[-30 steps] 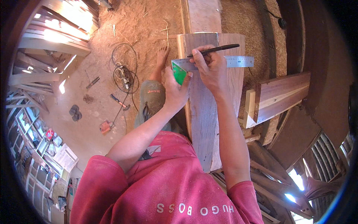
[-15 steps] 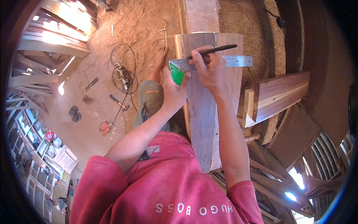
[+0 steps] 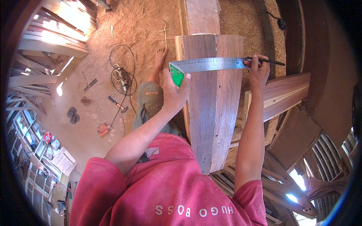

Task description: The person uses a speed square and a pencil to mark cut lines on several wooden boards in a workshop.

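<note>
A try square (image 3: 211, 64) with a green handle and a steel ruler blade lies across a wide wooden panel (image 3: 201, 113) made of joined boards. My left hand (image 3: 174, 96) is closed round the green handle at the panel's left edge. Just past the panel's right edge, my right hand (image 3: 258, 73) is at the blade's far end, pinching a dark pen-like marking tool (image 3: 273, 61) that points left. Its tip is by the blade's end; whether it touches the wood I cannot tell.
A second board (image 3: 286, 94) rests at the right, beside wood shavings. On the dirt floor at left lie a coiled cable (image 3: 124, 71), a hammer (image 3: 117, 104), dark sandals (image 3: 73, 115) and a reddish block-like thing (image 3: 103, 129). My bare foot (image 3: 161, 56) is left of the panel.
My right hand has moved right along the blade with the marking tool, from near the handle to the blade's far end. My left hand keeps its hold on the square.
</note>
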`<action>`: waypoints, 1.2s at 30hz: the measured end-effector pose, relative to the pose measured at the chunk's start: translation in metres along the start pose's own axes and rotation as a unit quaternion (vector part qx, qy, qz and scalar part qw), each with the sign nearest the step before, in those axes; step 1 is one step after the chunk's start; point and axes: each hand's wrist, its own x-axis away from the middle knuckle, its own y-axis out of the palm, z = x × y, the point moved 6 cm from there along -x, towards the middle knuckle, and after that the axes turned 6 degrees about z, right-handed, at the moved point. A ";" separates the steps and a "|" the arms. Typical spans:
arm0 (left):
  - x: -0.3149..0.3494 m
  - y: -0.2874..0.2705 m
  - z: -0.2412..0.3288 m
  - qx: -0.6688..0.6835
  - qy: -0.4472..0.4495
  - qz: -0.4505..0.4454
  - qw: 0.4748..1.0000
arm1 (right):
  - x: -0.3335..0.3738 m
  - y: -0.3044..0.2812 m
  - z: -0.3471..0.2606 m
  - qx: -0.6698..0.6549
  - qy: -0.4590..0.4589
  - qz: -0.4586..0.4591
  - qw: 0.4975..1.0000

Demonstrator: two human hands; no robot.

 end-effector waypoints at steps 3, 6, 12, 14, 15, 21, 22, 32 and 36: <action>0.000 0.000 0.000 0.008 0.001 0.000 1.000 | 0.007 0.013 -0.013 0.156 -0.100 -0.042 0.982; 0.000 0.000 0.000 -0.006 0.009 0.003 1.000 | 0.042 0.042 -0.051 0.281 -0.324 -0.007 0.903; 0.000 0.000 -0.007 -0.009 -0.002 -0.003 1.000 | 0.098 0.101 -0.096 0.283 -0.261 -0.099 0.918; 0.002 -0.001 -0.007 -0.036 0.011 -0.004 0.999 | 0.114 0.123 -0.102 0.217 -0.227 -0.172 0.934; 0.002 -0.002 -0.009 -0.055 0.016 -0.003 0.998 | 0.122 0.132 -0.106 0.222 -0.227 -0.173 0.932; 0.001 0.002 0.021 -0.201 0.238 0.039 0.949 | 0.146 0.163 -0.118 0.126 -0.220 -0.249 0.935; 0.002 0.003 0.022 -0.242 0.261 0.043 0.934 | 0.139 0.161 -0.113 0.102 -0.276 -0.200 0.935; 0.001 0.000 0.001 0.003 0.003 -0.001 1.000 | 0.038 0.058 -0.032 0.096 -0.088 -0.118 0.984; 0.000 -0.002 0.003 -0.008 0.009 0.001 1.000 | 0.003 0.016 -0.014 0.142 -0.066 -0.050 0.986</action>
